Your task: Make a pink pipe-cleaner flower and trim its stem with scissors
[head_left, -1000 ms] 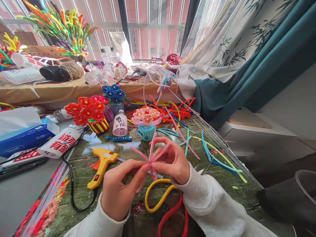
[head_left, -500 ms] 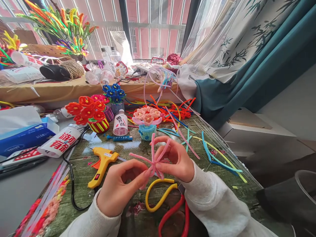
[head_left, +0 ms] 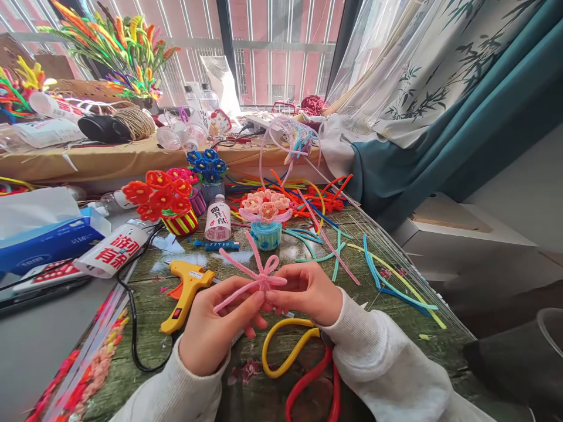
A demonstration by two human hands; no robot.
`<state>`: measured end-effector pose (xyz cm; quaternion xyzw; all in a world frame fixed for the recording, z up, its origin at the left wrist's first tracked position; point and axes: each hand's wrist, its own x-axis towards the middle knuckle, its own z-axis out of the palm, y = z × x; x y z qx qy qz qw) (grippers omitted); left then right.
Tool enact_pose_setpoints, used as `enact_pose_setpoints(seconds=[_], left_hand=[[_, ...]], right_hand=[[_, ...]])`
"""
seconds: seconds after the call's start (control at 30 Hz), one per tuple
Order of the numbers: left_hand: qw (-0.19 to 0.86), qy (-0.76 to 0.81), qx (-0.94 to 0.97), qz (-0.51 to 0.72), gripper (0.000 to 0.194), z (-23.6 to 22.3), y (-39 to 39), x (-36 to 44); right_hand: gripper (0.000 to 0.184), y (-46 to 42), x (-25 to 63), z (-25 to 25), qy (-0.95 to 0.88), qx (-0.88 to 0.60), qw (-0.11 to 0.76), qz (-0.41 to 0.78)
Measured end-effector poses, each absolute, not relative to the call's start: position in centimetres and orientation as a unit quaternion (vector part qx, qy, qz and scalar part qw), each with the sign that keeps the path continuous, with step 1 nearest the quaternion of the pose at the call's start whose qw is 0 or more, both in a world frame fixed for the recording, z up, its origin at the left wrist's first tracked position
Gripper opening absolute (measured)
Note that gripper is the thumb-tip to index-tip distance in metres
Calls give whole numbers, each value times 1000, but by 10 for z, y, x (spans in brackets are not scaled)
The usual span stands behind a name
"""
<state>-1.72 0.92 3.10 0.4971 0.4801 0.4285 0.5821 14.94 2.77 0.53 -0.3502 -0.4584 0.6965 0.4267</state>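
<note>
We see a fuzzy pink pipe-cleaner piece (head_left: 264, 279) held up over the table (head_left: 152, 305), between the two hands, its middle gathered into a tight knot. The underside is hidden by fingers. Three straight strands fan out from the knot, two up and to the left, one lower across the left hand (head_left: 217, 328); small loops bend out on the right. The left hand's thumb and forefinger pinch it just below the knot, and the right hand (head_left: 313, 293) pinches close beside; we cannot make out exactly where its fingertips meet.

Below, we find scissors (head_left: 295, 353) with one yellow and one red handle loop; the right wrist covers most of the blades, and the lower edge crops the red loop. A yellow glue gun (head_left: 187, 293) lies to the left, its nozzle pointing away from us.

Farther back, we read 喝开水 in dark characters on an upright bottle (head_left: 217, 220). A tipped bottle (head_left: 112, 249) bears large red Chinese characters, 有 among them. The white lettering on a blue stick (head_left: 216, 245) is too small for us. The left edge cuts off a blue tissue pack (head_left: 48, 240).
</note>
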Motion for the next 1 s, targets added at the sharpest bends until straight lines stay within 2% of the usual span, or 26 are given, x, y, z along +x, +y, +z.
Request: enact_pose_setpoints(seconds=[0.2,0.6,0.87,1.0], left_hand=[[516,500,564,407,21,29,10,-20],[528,468,544,455,11,28,6,-16],[529,492,521,454,13,28,8,-18],[540,509,501,444,16,26,10,-22]], right_hand=[[33,28,151,3,-464,-343,404,710],[36,27,157,7,-493,-333,369,714],[38,29,156,8,-477,-341,392,709],[37,32,158,10,-491,-367,422,668]])
